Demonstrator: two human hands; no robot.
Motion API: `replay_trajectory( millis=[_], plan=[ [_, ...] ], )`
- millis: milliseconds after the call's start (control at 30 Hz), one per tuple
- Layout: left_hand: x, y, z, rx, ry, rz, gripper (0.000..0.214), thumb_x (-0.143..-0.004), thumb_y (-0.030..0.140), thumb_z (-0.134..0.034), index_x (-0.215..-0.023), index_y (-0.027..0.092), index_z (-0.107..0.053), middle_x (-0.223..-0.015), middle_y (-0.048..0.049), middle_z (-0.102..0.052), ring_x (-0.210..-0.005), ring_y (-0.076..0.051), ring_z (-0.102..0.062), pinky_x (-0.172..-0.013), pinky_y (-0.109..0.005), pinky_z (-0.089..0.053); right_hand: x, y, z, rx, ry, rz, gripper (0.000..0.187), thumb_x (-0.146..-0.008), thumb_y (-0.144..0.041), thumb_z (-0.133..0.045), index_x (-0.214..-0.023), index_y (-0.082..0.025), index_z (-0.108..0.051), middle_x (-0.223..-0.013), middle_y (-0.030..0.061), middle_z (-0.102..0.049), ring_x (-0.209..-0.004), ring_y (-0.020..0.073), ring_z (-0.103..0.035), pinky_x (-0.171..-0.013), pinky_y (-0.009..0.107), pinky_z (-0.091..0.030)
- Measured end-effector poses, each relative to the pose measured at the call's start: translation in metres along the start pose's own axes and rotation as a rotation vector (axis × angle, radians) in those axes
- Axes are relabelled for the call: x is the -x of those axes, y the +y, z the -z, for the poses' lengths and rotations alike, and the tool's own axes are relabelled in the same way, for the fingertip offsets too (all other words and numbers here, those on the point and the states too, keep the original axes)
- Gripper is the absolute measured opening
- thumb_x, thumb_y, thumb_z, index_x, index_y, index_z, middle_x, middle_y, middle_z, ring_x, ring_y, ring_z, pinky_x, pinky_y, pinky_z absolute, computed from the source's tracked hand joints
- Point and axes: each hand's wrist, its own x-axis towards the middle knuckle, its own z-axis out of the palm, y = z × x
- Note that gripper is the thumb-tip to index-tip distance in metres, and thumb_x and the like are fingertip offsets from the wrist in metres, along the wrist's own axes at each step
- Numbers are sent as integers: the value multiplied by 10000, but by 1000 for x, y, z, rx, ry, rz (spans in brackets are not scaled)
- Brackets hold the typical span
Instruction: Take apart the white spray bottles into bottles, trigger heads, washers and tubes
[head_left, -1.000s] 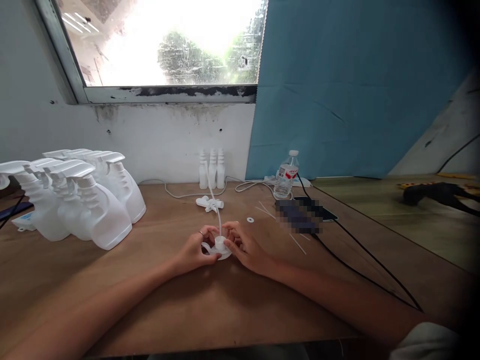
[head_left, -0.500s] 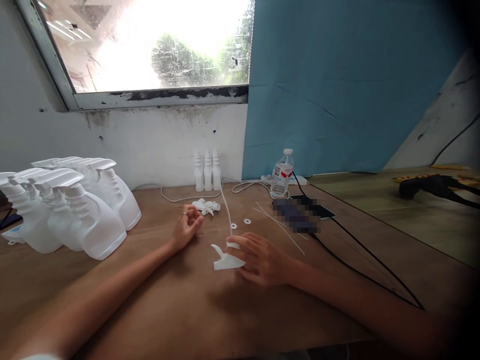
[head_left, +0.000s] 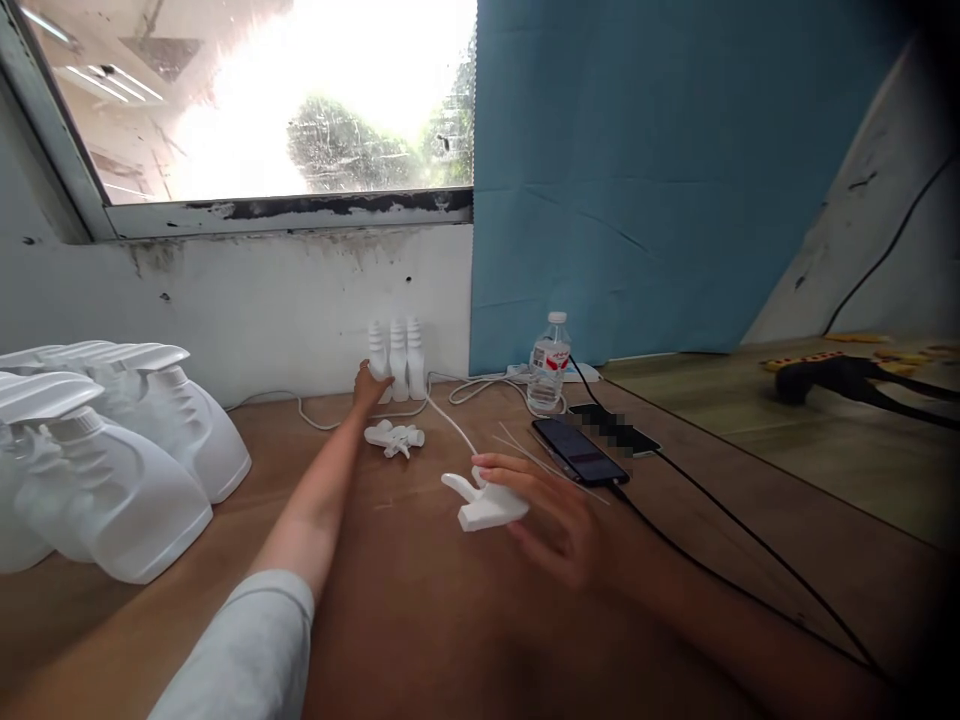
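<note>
My right hand holds a white trigger spray head above the table, its trigger lever and nozzle end pointing left. A thin white dip tube rises from the spray head toward the wall. At the back, my left hand is closed around the lower part of the leftmost white bottle, thumb across its front. Two more ribbed white bottles stand close beside it. Nearer to me lies a small pile of white spray-head parts.
Several large white spray bottles stand at the left. A water bottle, a phone with a black cable and loose thin tubes are on the right. A white cord runs along the wall.
My left hand has moved away from beside the small parts, forward to the leftmost bottle at the wall. The right hand has shifted slightly right with the spray head. The view has turned a little.
</note>
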Motion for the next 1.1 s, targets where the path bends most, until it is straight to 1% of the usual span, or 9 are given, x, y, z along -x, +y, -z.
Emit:
replay_trajectory(
  millis=[67,167,300,433,567,733,833,967,1100],
  plan=[
    [1,-3,7,-32,-24,0,387,-904,325,-573,-1238,138,-523,-1175,-111,-585,-1035,-233,-590,-894,-440,-488,-2,-1,6,-119,18,-94,458,-875,-166,-473,-1332,-199,-461,-1348,139,-514,-1262,258,-494,-1020,428,-447],
    [9,-8,32,-83,-7,-33,511,-845,247,-614,-1318,128,-464,-1162,-140,-617,-1073,-261,-589,-908,-384,-462,-4,0,14,-314,122,-201,393,-895,-239,-482,-1287,-225,-521,-1336,127,-524,-1253,286,-492,-1018,470,-431],
    [34,-7,78,-162,6,-147,608,-779,210,-608,-1362,156,-443,-1125,-127,-651,-1029,-290,-611,-861,-349,-461,-16,1,31,-597,365,-313,342,-897,-273,-468,-1213,-239,-592,-1260,112,-573,-965,268,-640,-930,491,-468],
    [72,0,121,-230,-49,-296,605,-751,221,-603,-1344,253,-484,-1097,-67,-670,-973,-290,-629,-824,-338,-468,-33,-4,51,-749,538,-263,331,-886,-288,-452,-1148,-234,-648,-1038,82,-652,-856,263,-637,-835,472,-481],
    [104,5,150,-259,-84,-385,609,-764,225,-572,-1362,260,-462,-1184,-54,-645,-993,-276,-626,-825,-327,-477,-40,-14,59,-782,593,-208,320,-878,-289,-472,-1126,-235,-667,-1093,79,-634,-835,269,-627,-774,466,-474],
    [122,2,163,-282,-94,-431,590,-786,217,-539,-1367,268,-450,-1241,-37,-622,-996,-252,-634,-828,-317,-493,-37,-17,53,-783,506,-260,335,-880,-298,-465,-1146,-220,-653,-1056,98,-661,-830,276,-629,-816,490,-454],
    [125,0,163,-278,-100,-434,595,-793,224,-535,-1377,279,-435,-1259,-31,-611,-1005,-251,-633,-827,-316,-498,-36,-15,50,-789,510,-271,331,-879,-290,-454,-1133,-231,-658,-1081,98,-659,-809,270,-633,-815,492,-458],
    [127,-4,162,-281,-94,-418,598,-790,227,-538,-1377,281,-435,-1267,-26,-607,-989,-256,-639,-810,-320,-504,-34,-14,51,-765,508,-309,340,-869,-303,-446,-1113,-209,-664,-979,106,-667,-766,269,-629,-787,480,-459],
    [127,-8,161,-286,-109,-410,610,-782,201,-535,-1379,272,-437,-1270,-27,-606,-1010,-256,-635,-840,-326,-503,-31,-16,56,-753,422,-340,340,-879,-309,-445,-1134,-210,-648,-916,99,-660,-781,268,-631,-783,462,-455]
  ],
)
